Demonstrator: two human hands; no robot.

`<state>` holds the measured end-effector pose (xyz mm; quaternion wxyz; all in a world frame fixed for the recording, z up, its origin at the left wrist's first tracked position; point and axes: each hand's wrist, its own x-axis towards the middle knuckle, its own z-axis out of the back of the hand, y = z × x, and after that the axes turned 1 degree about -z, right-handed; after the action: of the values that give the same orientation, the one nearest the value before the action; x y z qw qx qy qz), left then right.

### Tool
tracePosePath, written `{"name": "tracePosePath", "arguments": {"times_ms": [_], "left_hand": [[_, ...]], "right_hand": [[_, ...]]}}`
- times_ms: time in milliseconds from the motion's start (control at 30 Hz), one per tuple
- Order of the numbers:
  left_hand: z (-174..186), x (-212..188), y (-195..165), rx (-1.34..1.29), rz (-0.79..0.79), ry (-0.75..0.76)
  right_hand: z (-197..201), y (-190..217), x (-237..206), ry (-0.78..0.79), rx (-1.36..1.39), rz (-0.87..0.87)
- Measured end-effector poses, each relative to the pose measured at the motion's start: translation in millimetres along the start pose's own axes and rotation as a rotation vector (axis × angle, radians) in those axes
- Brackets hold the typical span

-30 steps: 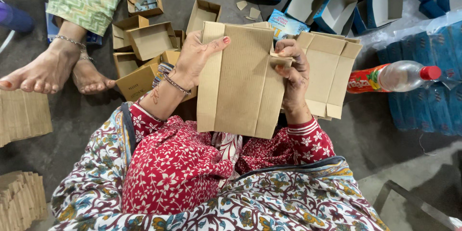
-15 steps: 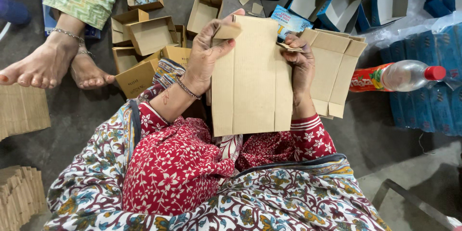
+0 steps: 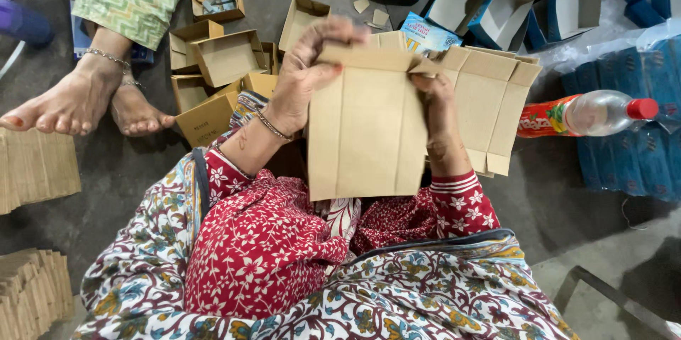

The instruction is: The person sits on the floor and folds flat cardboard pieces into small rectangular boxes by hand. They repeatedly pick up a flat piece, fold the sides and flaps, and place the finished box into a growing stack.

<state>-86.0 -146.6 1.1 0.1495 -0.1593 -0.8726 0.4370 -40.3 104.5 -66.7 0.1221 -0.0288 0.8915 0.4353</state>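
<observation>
Between left hand (image 3: 306, 74) and right hand (image 3: 436, 109), flat cardboard blank (image 3: 365, 131).

I see a flat brown cardboard box blank (image 3: 365, 127) held upright in the middle, and one more unfolded blank (image 3: 493, 109) just beside it on the right. Small open brown boxes (image 3: 227, 56) lie on the floor at upper left, blue boxes with white inside (image 3: 496, 10) at upper right. A bottle with red-orange label (image 3: 543, 116) lies on the right, a light blue packet (image 3: 425, 34) is above the blank.
</observation>
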Motion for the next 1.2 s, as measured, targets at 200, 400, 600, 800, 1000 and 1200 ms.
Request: {"name": "tracePosePath", "arguments": {"times_ms": [200, 400, 600, 800, 1000, 1200], "left_hand": [[-6.4, 5.4, -2.1, 0.111, 0.116, -0.095], [-9.0, -10.6, 18.0, 0.284, 0.210, 0.006], [25.3, 7.3, 6.6, -0.030, -0.119, -0.397], [23.1, -4.1, 9.0, 0.272, -0.056, -0.344], [7.8, -15.1, 23.0, 0.270, 0.166, -0.115], [14.7, -18.7, 35.7, 0.277, 0.135, -0.155]], "right_hand": [[28.8, 2.2, 13.8, -0.129, 0.501, 0.110], [-5.7, -28.0, -6.8, 0.020, 0.246, -0.064], [-23.6, -23.9, -24.7, 0.393, -0.374, -0.034], [9.6, 6.4, -9.1, 0.444, 0.299, 0.169], [-2.2, 16.5, -32.3, 0.070, -0.234, 0.288], [-7.2, 21.7, -29.0, 0.077, -0.171, 0.259]]}}
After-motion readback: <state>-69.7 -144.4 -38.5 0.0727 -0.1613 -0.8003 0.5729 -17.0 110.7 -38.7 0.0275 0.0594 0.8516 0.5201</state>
